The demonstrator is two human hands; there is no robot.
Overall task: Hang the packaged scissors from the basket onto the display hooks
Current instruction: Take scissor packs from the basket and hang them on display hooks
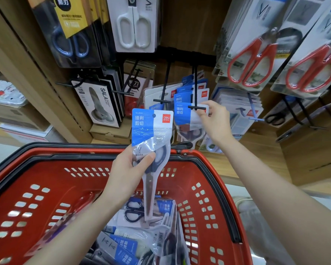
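Note:
My left hand [127, 169] grips a blue-and-white packaged pair of scissors [151, 131] by its middle, holding it upright above the red basket [27, 197]. My right hand [213, 119] pinches the top corner of another blue-and-white scissors pack [185, 115], which sits at the tip of a black display hook [196, 88]. More such packs hang behind it on that hook. Several packaged scissors [141, 236] lie in the bottom of the basket.
A second black hook [163, 92] with packs stands just left of the first. Red-handled scissors [252, 60] hang upper right, white ones [134, 25] and blue-handled ones [71, 43] above. The wooden shelf frame [46, 77] runs along the left.

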